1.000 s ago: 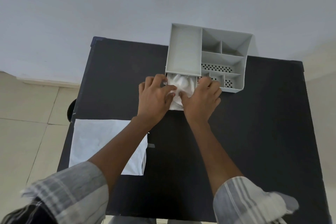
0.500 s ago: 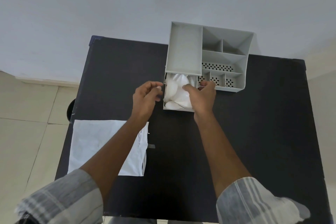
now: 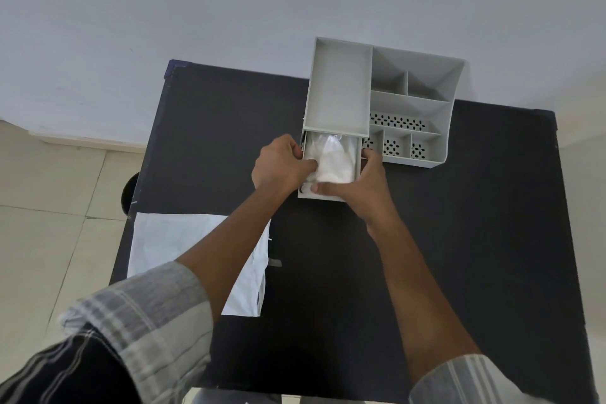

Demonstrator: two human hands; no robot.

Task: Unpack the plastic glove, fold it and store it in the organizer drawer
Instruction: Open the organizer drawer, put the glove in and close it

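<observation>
The plastic glove point(image 3: 331, 159) lies bunched inside the pulled-out drawer point(image 3: 323, 195) of the gray organizer point(image 3: 337, 92). Left hand point(image 3: 280, 164) presses it w/ curled fingers; right hand point(image 3: 357, 184) cups the drawer front. Glove looks v. light, soft, slippery & puffy. Best pushed flat from on top.

No text, label or number can be read anywhere. The grey organizer point(image 3: 410, 102) bears no readable marking

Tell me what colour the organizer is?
Light grey organizer; the head view shows it.
</observation>
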